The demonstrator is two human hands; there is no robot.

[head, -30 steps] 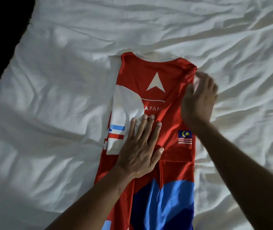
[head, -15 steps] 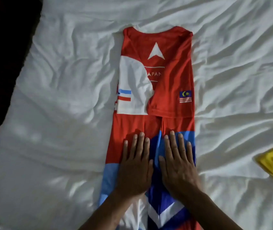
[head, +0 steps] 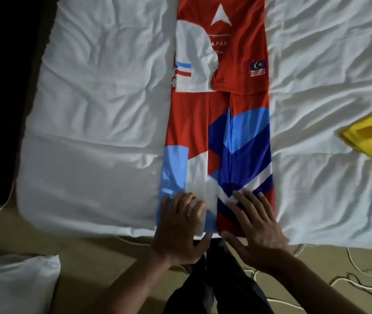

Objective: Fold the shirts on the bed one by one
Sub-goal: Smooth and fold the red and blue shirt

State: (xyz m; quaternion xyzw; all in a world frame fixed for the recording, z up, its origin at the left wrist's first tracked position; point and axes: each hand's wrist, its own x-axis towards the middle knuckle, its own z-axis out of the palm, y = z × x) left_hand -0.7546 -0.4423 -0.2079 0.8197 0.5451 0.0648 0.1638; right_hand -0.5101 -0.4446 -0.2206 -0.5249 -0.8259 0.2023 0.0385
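Two hands press the hem of the folded shirt on the bed.
The left hand and right hand lie flat, fingers straight, gripping nothing.

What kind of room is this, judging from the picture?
Probably a bedroom: a bed with a rumpled white sheet, what looks like a pillow on the floor beside it, and a red shirt laid out lengthwise on the sheet.

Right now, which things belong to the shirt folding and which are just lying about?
In the job: red shirt, left hand and right hand on its lower end, bed sheet, yellow garment (perhaps next).
Lying about: pillow, floor cables.
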